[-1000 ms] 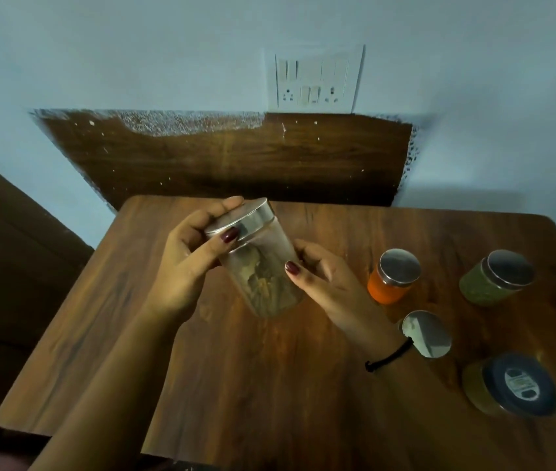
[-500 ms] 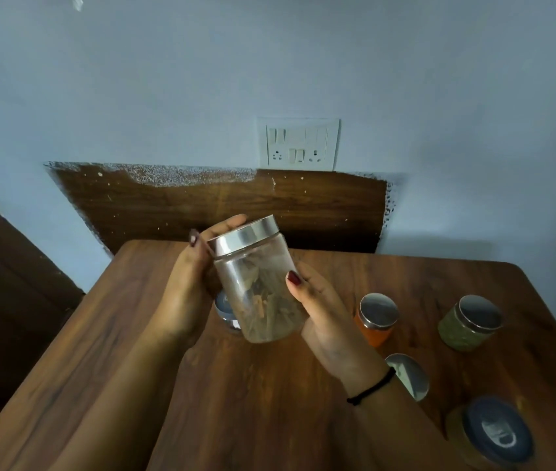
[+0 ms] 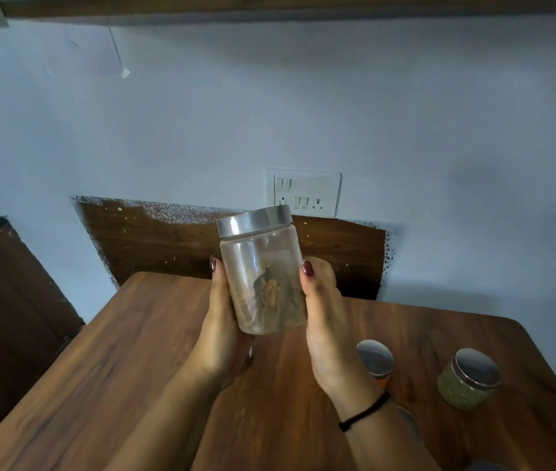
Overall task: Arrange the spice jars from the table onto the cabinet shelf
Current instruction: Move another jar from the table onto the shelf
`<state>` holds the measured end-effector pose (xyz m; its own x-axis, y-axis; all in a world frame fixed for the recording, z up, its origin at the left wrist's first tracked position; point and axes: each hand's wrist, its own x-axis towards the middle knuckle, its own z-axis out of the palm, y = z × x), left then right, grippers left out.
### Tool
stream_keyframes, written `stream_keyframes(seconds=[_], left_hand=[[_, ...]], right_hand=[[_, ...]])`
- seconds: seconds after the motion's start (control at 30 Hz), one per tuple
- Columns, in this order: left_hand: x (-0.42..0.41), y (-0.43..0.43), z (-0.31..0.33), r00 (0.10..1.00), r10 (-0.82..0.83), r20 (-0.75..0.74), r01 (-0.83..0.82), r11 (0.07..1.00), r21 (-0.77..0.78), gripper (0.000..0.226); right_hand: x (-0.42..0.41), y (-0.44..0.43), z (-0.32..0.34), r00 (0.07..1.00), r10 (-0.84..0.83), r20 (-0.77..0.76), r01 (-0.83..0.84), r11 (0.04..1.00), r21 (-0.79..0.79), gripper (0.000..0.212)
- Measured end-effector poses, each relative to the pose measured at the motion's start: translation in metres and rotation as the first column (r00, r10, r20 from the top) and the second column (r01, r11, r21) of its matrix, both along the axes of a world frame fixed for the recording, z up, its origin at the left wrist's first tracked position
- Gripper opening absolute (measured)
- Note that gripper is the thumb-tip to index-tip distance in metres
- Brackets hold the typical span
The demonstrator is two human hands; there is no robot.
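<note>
The left grip and right grip clasp a clear jar holding brown whole spices; right of them, a green-spice jar sits on the counter.

A home kitchen corner: spice jars on a wooden table, wall switchboard behind, shelf overhead.

From the clear jar up to the shelf runs open wall, the table's left is bare wood, and the orange jar and green jar stand at its right.
</note>
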<state>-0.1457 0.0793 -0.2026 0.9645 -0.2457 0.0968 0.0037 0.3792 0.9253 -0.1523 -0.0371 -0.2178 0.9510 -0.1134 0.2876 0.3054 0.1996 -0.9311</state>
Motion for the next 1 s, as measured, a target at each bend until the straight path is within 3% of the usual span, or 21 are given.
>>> stream_keyframes(seconds=[0.1, 0.23, 0.3, 0.37, 0.57, 0.7, 0.83, 1.0], left_hand=[[-0.002, 0.003, 0.005, 1.000, 0.029, -0.002, -0.029, 0.999, -0.036, 0.068], [-0.003, 0.008, 0.009, 0.997, 0.072, 0.012, -0.072, 0.996, -0.046, 0.065], [-0.002, 0.012, 0.012, 0.996, 0.085, 0.039, -0.085, 0.996, -0.022, 0.064], [0.003, 0.018, 0.010, 0.991, 0.111, 0.080, -0.113, 0.993, 0.024, 0.069], [0.017, 0.030, 0.014, 0.967, 0.168, 0.194, -0.212, 0.950, 0.231, 0.068], [0.021, 0.040, 0.019, 0.960, 0.128, 0.250, -0.224, 0.884, 0.411, 0.099], [0.028, 0.054, 0.036, 0.985, 0.109, 0.130, -0.130, 0.978, 0.165, 0.062], [0.049, 0.070, 0.037, 0.980, 0.154, 0.126, -0.173, 0.973, 0.150, 0.055]], right_hand=[[0.002, 0.004, 0.005, 0.991, -0.086, 0.101, 0.100, 0.985, -0.143, 0.024], [0.005, 0.008, 0.005, 0.953, -0.185, 0.240, 0.245, 0.937, -0.250, 0.048], [0.009, 0.010, 0.007, 0.923, -0.240, 0.300, 0.319, 0.914, -0.250, 0.040], [0.010, 0.013, 0.012, 0.911, -0.239, 0.336, 0.327, 0.914, -0.238, 0.038], [0.012, 0.033, 0.023, 0.952, -0.168, 0.255, 0.241, 0.926, -0.291, 0.078], [0.021, 0.041, 0.031, 0.932, -0.221, 0.287, 0.302, 0.911, -0.279, 0.081], [0.031, 0.050, 0.041, 0.915, -0.244, 0.321, 0.336, 0.901, -0.275, 0.073], [0.044, 0.064, 0.051, 0.910, -0.259, 0.323, 0.344, 0.908, -0.240, 0.066]])
